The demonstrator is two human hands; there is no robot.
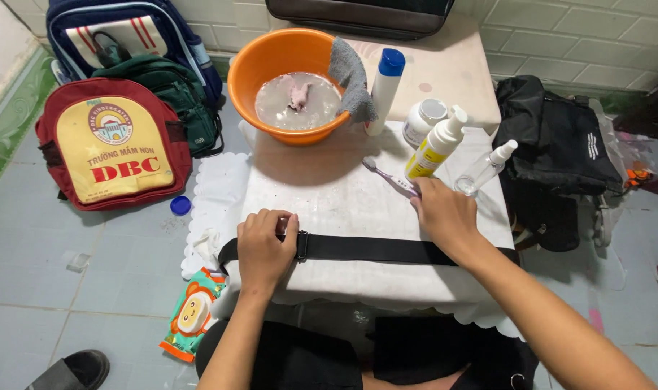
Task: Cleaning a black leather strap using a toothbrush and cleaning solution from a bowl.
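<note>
A black strap with a buckle lies flat across the near part of a small white-covered table. My left hand presses on the strap at its buckle end, fingers curled over it. My right hand rests on the table just beyond the strap, its fingertips on the handle of a purple toothbrush. Close to that hand stand a yellow-and-white pump bottle and a clear spray bottle.
An orange basin of cloudy water with a grey cloth on its rim sits at the back, beside a tall white bottle and a white jar. Backpacks lie left, a black bag right, a wipes pack on the floor.
</note>
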